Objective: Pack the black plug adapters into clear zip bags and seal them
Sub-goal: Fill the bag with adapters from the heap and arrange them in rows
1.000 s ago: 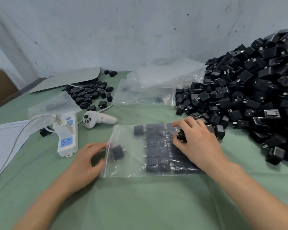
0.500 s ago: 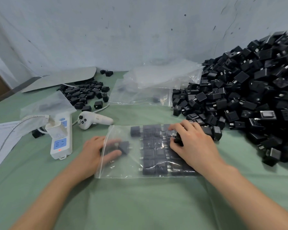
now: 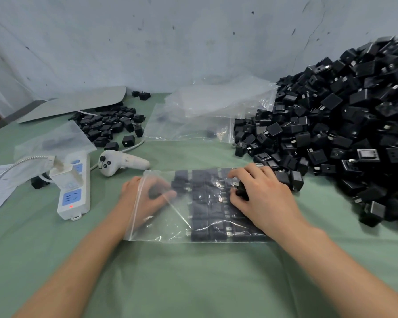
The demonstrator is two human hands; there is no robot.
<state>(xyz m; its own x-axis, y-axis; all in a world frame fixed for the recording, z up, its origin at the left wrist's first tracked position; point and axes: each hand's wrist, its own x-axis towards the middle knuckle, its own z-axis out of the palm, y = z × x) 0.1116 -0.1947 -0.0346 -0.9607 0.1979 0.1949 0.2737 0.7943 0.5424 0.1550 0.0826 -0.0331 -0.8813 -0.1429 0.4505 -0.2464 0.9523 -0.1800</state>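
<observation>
Clear zip bag [image 3: 170, 228] lies flat on the worktop [image 3: 193, 283], black adapters [image 3: 207, 210] in neat rows inside. Left hand [image 3: 145, 198] is in the bag with fingers curled round a blurry adapter [image 3: 156, 191], and right hand [image 3: 262, 198] fingers pinch a second adapter [image 3: 241, 192].

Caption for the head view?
Left hand inside the clear zip bag beside rows of black adapters; right hand pinching one adapter.
</observation>
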